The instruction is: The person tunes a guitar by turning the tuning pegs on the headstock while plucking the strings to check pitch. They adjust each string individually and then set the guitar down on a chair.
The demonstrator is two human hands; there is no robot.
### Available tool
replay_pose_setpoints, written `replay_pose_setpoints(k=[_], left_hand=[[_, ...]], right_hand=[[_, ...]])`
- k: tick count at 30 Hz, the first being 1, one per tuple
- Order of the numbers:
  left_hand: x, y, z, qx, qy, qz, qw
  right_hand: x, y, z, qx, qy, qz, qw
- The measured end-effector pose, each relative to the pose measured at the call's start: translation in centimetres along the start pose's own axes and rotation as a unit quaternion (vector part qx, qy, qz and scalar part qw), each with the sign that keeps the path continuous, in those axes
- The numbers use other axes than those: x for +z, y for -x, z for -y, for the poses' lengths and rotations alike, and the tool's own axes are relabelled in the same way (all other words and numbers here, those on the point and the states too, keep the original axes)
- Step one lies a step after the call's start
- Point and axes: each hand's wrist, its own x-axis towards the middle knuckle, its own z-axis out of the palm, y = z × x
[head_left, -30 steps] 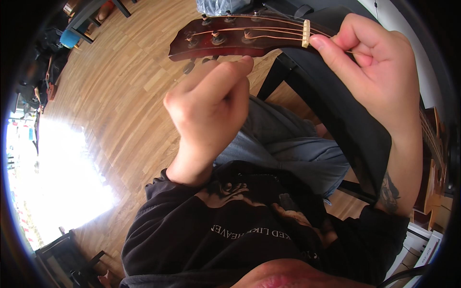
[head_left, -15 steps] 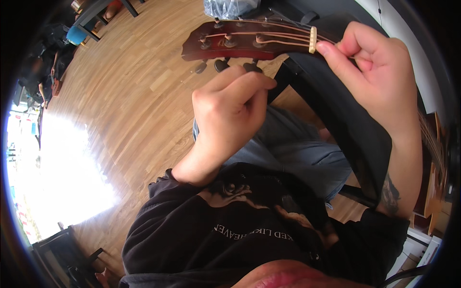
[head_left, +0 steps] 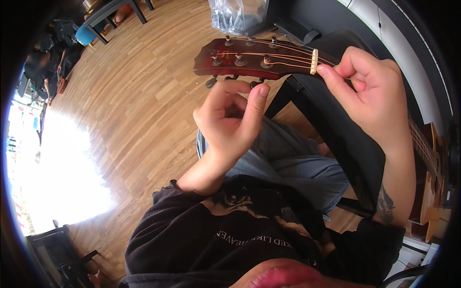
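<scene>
A dark red guitar headstock (head_left: 204, 61) lies across the upper middle, with tuning posts, copper-coloured strings and a pale nut (head_left: 314, 61). My left hand (head_left: 228, 113) is at its near edge, thumb and curled index finger closed about a dark tuning peg (head_left: 257, 83); the contact is partly hidden. Just right of the nut, my right hand (head_left: 370, 89) pinches a thin guitar string (head_left: 346, 78) between thumb and fingers. Beyond my right forearm, more strings (head_left: 422, 149) run over a brown wooden guitar body (head_left: 429, 137) at the right rim.
Under the neck stands a black table-like surface (head_left: 331, 129), beside my jeans-clad legs (head_left: 283, 149). A clear plastic bag (head_left: 235, 17) sits beyond the headstock. A dark chair (head_left: 57, 254) is at lower left. Far left, a person (head_left: 41, 72) appears near a small guitar (head_left: 61, 85).
My left hand has turned over at the peg, its thumb now pointing up. The headstock and right hand appear lower in view; the right hand keeps its pinch.
</scene>
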Motion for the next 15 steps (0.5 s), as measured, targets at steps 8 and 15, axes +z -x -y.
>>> replay_pose_setpoints(k=[8, 15], left_hand=[[1.0, 0.1, 1.5, 0.016, 0.076, -0.032, 0.996], [0.6, -0.7, 4.0, 0.296, -0.146, -0.028, 0.944]], right_hand=[[0.1, 0.1, -0.3, -0.013, 0.008, -0.002, 1.000], [0.1, 0.2, -0.3, -0.015, 0.007, -0.003, 1.000]])
